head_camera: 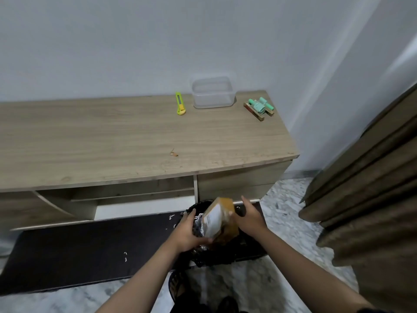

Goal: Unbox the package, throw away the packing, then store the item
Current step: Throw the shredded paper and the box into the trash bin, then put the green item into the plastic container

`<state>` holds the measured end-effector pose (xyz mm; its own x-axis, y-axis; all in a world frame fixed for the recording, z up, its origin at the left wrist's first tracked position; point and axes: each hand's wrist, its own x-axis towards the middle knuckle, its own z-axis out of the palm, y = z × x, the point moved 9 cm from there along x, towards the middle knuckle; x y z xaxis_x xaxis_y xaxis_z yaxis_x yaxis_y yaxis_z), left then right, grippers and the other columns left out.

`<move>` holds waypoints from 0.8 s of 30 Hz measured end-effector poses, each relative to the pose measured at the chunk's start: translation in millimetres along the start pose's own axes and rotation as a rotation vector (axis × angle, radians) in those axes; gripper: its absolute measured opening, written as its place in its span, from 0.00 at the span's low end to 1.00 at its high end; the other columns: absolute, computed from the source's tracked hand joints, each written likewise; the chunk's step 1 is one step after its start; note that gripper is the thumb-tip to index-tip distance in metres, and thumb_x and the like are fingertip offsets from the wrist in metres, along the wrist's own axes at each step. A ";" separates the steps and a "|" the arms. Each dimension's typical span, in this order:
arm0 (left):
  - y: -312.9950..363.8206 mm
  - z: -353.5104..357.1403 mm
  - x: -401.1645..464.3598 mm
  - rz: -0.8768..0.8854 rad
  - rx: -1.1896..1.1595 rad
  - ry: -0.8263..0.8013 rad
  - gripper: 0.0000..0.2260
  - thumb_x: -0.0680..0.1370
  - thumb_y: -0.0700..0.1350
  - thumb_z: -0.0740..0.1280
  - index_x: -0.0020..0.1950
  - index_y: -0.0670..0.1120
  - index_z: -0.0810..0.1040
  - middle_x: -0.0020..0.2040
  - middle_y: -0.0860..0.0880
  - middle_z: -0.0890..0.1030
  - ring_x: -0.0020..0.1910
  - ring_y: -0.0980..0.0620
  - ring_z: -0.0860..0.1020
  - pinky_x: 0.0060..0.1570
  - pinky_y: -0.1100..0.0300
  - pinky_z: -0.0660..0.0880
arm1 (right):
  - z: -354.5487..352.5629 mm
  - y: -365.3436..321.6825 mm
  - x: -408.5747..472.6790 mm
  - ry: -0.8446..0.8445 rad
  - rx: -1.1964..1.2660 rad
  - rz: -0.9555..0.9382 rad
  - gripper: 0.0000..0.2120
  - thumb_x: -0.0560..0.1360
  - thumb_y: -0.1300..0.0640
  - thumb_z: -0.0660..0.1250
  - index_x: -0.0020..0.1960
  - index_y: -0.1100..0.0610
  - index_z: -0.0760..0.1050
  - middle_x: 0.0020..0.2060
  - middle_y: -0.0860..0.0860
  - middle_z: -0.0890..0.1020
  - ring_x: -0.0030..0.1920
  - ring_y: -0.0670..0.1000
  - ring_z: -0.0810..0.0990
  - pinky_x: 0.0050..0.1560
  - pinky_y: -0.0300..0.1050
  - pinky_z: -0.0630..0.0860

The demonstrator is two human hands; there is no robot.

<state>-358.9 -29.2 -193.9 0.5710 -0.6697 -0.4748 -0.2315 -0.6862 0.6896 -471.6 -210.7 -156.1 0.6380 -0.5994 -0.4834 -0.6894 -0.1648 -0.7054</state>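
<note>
The room is evenly and softly lit, moderately bright, with a cool grey cast on the wall (135, 41). A paler band of light slants down that wall at about 2 o'clock. The surface (112, 141) shows no glare and only faint shadows beside the things on it; its underside lies in shade. My hands and the cardboard box (222, 219) are smeared with motion blur. The wide lens bends the surface's edges, and my forearms stretch toward 6 o'clock.
</note>
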 end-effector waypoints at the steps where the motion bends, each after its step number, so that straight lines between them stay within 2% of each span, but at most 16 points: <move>1: -1.3 -2.9 2.9 0.005 0.016 0.023 0.56 0.55 0.72 0.72 0.75 0.54 0.54 0.76 0.45 0.59 0.75 0.49 0.55 0.72 0.53 0.58 | -2.2 -0.2 2.3 0.015 -0.030 -0.002 0.36 0.73 0.48 0.67 0.75 0.54 0.55 0.75 0.52 0.61 0.74 0.53 0.60 0.70 0.47 0.63; 4: 15.4 -18.8 -1.1 0.081 0.028 0.113 0.47 0.63 0.68 0.69 0.75 0.50 0.57 0.76 0.45 0.57 0.76 0.50 0.54 0.71 0.56 0.57 | -10.2 -8.5 6.5 0.057 -0.053 -0.034 0.30 0.75 0.51 0.65 0.73 0.56 0.60 0.73 0.54 0.64 0.74 0.53 0.61 0.70 0.46 0.62; 6: 30.7 -36.2 -6.8 0.149 0.022 0.221 0.44 0.65 0.71 0.64 0.74 0.49 0.60 0.76 0.47 0.58 0.75 0.51 0.55 0.70 0.55 0.58 | -17.8 -23.0 7.0 0.113 -0.077 -0.098 0.26 0.75 0.53 0.65 0.70 0.58 0.65 0.69 0.56 0.70 0.70 0.54 0.67 0.66 0.46 0.66; 7: 38.3 -47.6 -10.5 0.189 0.018 0.294 0.41 0.67 0.70 0.64 0.73 0.49 0.62 0.75 0.48 0.60 0.75 0.51 0.57 0.69 0.56 0.60 | -21.6 -33.6 6.9 0.144 -0.079 -0.141 0.23 0.75 0.54 0.64 0.68 0.58 0.67 0.67 0.57 0.72 0.67 0.55 0.70 0.62 0.45 0.68; 10: 60.7 -90.8 -22.7 0.332 0.014 0.558 0.26 0.73 0.56 0.68 0.68 0.48 0.69 0.71 0.48 0.66 0.71 0.53 0.64 0.64 0.58 0.66 | -31.8 -72.5 5.6 0.232 -0.020 -0.282 0.15 0.75 0.57 0.64 0.61 0.58 0.73 0.56 0.53 0.76 0.58 0.53 0.75 0.54 0.40 0.69; 12: 68.4 -120.8 -24.7 0.378 0.043 0.688 0.24 0.73 0.56 0.67 0.65 0.46 0.72 0.68 0.46 0.69 0.68 0.51 0.66 0.61 0.58 0.67 | -36.4 -103.9 4.9 0.282 0.014 -0.378 0.12 0.75 0.59 0.65 0.58 0.58 0.75 0.52 0.51 0.76 0.53 0.50 0.76 0.51 0.35 0.68; 14: 67.5 -150.8 -19.5 0.366 0.092 0.771 0.26 0.72 0.59 0.63 0.63 0.44 0.73 0.66 0.43 0.71 0.67 0.47 0.68 0.62 0.52 0.69 | -34.7 -135.0 6.9 0.304 0.020 -0.467 0.12 0.74 0.61 0.66 0.57 0.59 0.77 0.50 0.50 0.77 0.50 0.47 0.77 0.48 0.26 0.68; 15: 63.4 -165.0 -14.1 0.340 0.117 0.795 0.27 0.71 0.61 0.61 0.63 0.44 0.73 0.65 0.42 0.71 0.66 0.45 0.68 0.62 0.48 0.69 | -30.5 -148.7 9.5 0.290 0.018 -0.499 0.12 0.74 0.62 0.66 0.56 0.59 0.77 0.50 0.50 0.77 0.49 0.46 0.77 0.49 0.25 0.69; 16: 57.3 -178.2 -7.2 0.296 0.146 0.803 0.29 0.71 0.62 0.61 0.63 0.43 0.73 0.66 0.42 0.71 0.66 0.43 0.69 0.63 0.44 0.68 | -24.5 -160.8 13.4 0.265 0.019 -0.525 0.12 0.73 0.63 0.66 0.57 0.59 0.77 0.49 0.49 0.77 0.49 0.46 0.78 0.52 0.28 0.71; 18: 42.1 -200.5 9.1 0.178 0.225 0.777 0.30 0.71 0.63 0.61 0.65 0.45 0.71 0.69 0.42 0.68 0.68 0.40 0.67 0.65 0.39 0.63 | -9.9 -180.2 25.2 0.216 0.001 -0.557 0.13 0.73 0.63 0.66 0.57 0.59 0.76 0.49 0.50 0.78 0.49 0.47 0.78 0.55 0.37 0.75; 20: 28.1 -216.2 25.6 0.078 0.320 0.718 0.30 0.72 0.64 0.61 0.68 0.47 0.68 0.73 0.43 0.63 0.71 0.41 0.62 0.67 0.35 0.55 | 7.1 -196.5 38.6 0.170 -0.052 -0.579 0.14 0.73 0.62 0.66 0.59 0.59 0.76 0.51 0.52 0.79 0.49 0.47 0.79 0.55 0.38 0.75; 24: 13.1 -229.8 48.3 0.040 0.476 0.649 0.32 0.72 0.67 0.53 0.70 0.49 0.65 0.76 0.45 0.59 0.75 0.43 0.56 0.67 0.32 0.50 | 43.9 -223.5 64.1 0.078 -0.154 -0.599 0.18 0.72 0.62 0.66 0.62 0.60 0.75 0.56 0.56 0.79 0.56 0.51 0.79 0.58 0.43 0.75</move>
<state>-153.4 -5.3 -82.1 0.8650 -0.4984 0.0582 -0.4887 -0.8105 0.3229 -261.5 -177.9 -52.2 0.9063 -0.4222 0.0166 -0.2647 -0.5979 -0.7566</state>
